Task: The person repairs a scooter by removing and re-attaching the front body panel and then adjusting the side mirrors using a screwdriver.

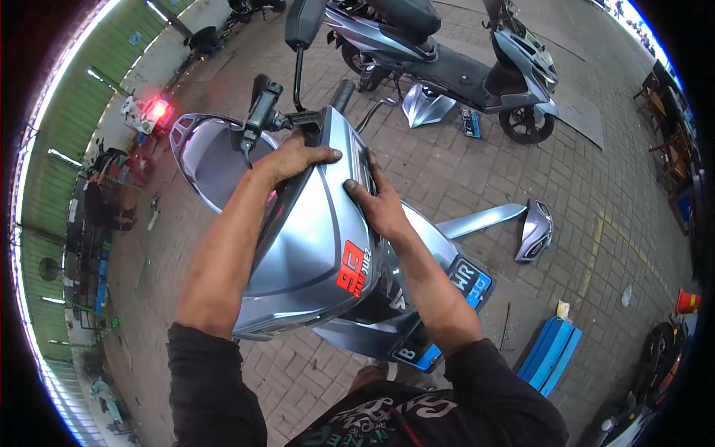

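Before me stands a scooter with a silver-blue front cowl (pixel 298 231), which carries a red sticker. My left hand (pixel 292 159) is closed on the left edge of the silver handlebar cover (pixel 337 177), thumb on top and fingers mostly tucked behind. On the opposite edge my right hand (pixel 383 208) grips the same cover, with its thumb on the near face and its fingers along the far side. Beyond my left hand are a black brake reservoir and lever mount (pixel 264 108) and a mirror (pixel 305 22) on its stalk. Under my right forearm shows the blue-and-black number plate (pixel 471 281).
Another silver scooter (pixel 462 71) stands ahead, a loose silver panel (pixel 428 108) beside it. At right on the paving lie a long silver strip (pixel 484 221) and a lamp-shaped trim piece (pixel 535 231). A blue toolbox (pixel 550 354) sits lower right, near a parked motorcycle (pixel 655 361).
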A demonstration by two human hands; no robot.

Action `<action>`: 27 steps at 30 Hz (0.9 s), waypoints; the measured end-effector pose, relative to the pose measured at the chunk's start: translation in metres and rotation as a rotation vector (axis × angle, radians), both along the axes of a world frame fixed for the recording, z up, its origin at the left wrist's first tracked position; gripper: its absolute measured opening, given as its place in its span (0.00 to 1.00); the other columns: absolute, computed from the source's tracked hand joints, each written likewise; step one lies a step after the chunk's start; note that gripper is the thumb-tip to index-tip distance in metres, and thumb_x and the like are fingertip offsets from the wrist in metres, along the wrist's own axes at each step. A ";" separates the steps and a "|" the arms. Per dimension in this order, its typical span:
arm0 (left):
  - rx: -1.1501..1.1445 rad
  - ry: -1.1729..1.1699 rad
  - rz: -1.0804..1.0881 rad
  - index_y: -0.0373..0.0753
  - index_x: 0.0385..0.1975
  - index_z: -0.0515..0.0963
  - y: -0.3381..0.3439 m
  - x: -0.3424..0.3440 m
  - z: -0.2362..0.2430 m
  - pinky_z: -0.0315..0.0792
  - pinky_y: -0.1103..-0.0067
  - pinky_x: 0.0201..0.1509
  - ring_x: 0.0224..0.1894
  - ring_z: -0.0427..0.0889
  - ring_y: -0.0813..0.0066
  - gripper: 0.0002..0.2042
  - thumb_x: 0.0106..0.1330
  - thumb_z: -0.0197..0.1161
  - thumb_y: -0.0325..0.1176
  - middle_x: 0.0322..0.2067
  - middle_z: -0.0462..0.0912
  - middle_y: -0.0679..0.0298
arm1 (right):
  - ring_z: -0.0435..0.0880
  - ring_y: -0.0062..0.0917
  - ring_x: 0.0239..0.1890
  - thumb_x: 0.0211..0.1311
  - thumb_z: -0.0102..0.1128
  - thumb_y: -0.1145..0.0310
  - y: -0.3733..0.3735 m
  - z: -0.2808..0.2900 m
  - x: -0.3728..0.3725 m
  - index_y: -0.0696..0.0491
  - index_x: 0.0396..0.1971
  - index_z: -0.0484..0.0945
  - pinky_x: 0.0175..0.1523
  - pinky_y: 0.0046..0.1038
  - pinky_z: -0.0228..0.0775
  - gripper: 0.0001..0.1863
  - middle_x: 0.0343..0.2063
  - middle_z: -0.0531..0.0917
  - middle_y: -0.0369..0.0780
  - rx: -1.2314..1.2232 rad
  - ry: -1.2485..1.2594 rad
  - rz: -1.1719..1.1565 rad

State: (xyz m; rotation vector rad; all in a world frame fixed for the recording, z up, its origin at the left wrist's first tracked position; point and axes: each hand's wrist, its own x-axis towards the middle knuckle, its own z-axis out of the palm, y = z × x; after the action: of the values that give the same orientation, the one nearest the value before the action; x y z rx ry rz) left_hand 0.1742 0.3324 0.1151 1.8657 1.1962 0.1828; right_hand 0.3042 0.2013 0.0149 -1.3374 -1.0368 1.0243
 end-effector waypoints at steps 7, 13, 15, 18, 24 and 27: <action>0.084 0.005 0.004 0.31 0.48 0.70 -0.005 0.007 0.007 0.72 0.75 0.42 0.38 0.78 0.69 0.37 0.43 0.70 0.52 0.39 0.78 0.54 | 0.57 0.38 0.64 0.54 0.55 0.48 -0.005 0.008 0.006 0.51 0.65 0.46 0.64 0.28 0.49 0.44 0.61 0.58 0.51 -0.046 0.004 0.054; 0.145 0.035 -0.003 0.30 0.42 0.75 0.009 0.003 -0.017 0.72 0.76 0.37 0.34 0.79 0.68 0.33 0.42 0.67 0.53 0.34 0.80 0.55 | 0.59 0.43 0.62 0.56 0.51 0.51 -0.002 0.014 -0.002 0.50 0.66 0.42 0.64 0.31 0.50 0.43 0.59 0.59 0.57 -0.087 -0.183 0.049; 0.120 -0.008 0.000 0.31 0.41 0.75 0.010 0.006 -0.017 0.72 0.76 0.36 0.32 0.79 0.69 0.31 0.43 0.67 0.52 0.32 0.80 0.56 | 0.58 0.48 0.61 0.55 0.51 0.51 -0.005 0.022 -0.003 0.50 0.66 0.43 0.64 0.36 0.51 0.42 0.58 0.59 0.60 -0.186 -0.252 0.011; 0.071 -0.020 0.023 0.31 0.39 0.76 0.006 0.010 -0.013 0.72 0.77 0.30 0.28 0.79 0.71 0.28 0.45 0.68 0.49 0.30 0.80 0.58 | 0.61 0.54 0.58 0.51 0.55 0.49 0.000 0.000 -0.003 0.44 0.66 0.44 0.60 0.40 0.57 0.44 0.55 0.57 0.64 0.082 -0.354 -0.078; -0.298 -0.138 0.198 0.37 0.44 0.72 0.012 0.007 0.000 0.72 0.78 0.28 0.29 0.76 0.75 0.25 0.49 0.68 0.44 0.33 0.77 0.63 | 0.49 0.50 0.65 0.52 0.56 0.50 -0.008 0.005 -0.001 0.45 0.64 0.53 0.65 0.40 0.46 0.39 0.59 0.54 0.60 0.060 -0.159 -0.016; -0.301 -0.146 0.180 0.37 0.45 0.71 0.017 0.008 -0.005 0.72 0.79 0.28 0.29 0.77 0.75 0.26 0.49 0.68 0.44 0.32 0.77 0.62 | 0.54 0.49 0.63 0.51 0.56 0.48 -0.004 0.005 -0.001 0.43 0.64 0.52 0.65 0.39 0.49 0.40 0.58 0.57 0.59 -0.087 -0.193 -0.057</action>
State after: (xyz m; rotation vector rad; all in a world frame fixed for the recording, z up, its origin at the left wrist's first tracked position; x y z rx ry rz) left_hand 0.1824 0.3497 0.1097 1.4606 1.2174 0.2210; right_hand 0.3035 0.1974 0.0194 -1.5526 -1.1003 0.9201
